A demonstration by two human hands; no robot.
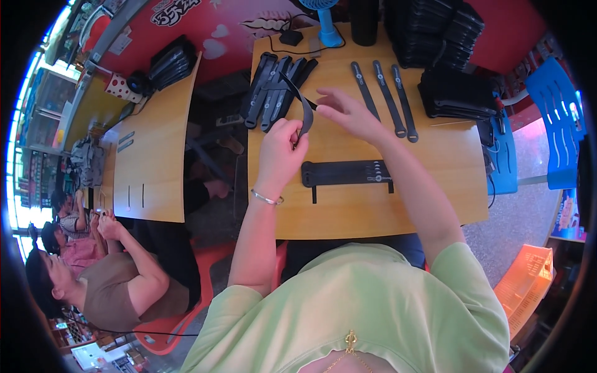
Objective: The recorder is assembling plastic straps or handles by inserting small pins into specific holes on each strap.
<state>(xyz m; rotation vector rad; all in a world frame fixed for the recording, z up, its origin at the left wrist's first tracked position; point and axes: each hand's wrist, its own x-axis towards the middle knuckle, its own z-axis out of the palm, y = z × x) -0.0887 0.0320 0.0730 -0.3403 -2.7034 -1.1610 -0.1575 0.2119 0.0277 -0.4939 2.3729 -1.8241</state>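
My left hand (285, 148) is closed on one end of a black strap (306, 112), which curves up and away from the fingers. My right hand (349, 115) hovers just right of the strap, fingers stretched and apart, thumb close to it. Below both hands, a wide flat black band (343, 173) with rounded end and small light marks lies across the table, narrow black strips showing under it. A pile of black straps (268, 93) lies beyond my left hand. Three separate narrow straps (388, 99) lie side by side beyond my right forearm.
The wooden table (448, 193) holds tall stacks of black packs (435, 31), a lower black stack (457, 93) and a blue fan (328, 28) with its cable. Blue chairs (556, 124) stand right; an orange basket (525, 286) is lower right. Co-workers sit at another table (152, 155) leftward.
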